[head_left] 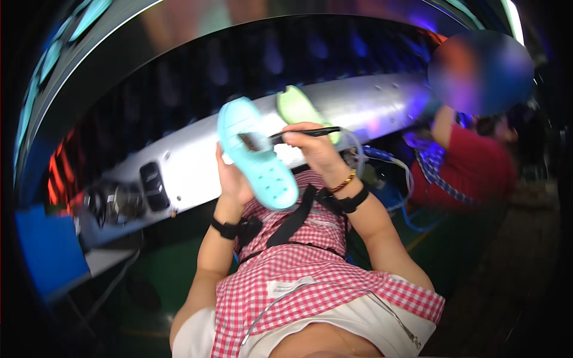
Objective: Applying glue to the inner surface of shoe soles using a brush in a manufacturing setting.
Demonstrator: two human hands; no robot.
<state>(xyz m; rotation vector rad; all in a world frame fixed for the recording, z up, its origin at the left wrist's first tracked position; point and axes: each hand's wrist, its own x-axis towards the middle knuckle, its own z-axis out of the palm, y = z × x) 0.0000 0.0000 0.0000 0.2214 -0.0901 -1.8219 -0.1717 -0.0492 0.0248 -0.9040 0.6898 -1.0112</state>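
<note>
Turquoise sole (256,156) at centre frame, tilted with its underside toward the viewer so bristles can reach it, is gripped from behind by the left hand (231,179), while the right hand (313,146) pinches a brush (286,136) against it.

A small white rectangular label (289,287) is sewn onto the red-and-white checked apron (322,280), low on its front. No packages, signs or screens can be made out around the apron
</note>
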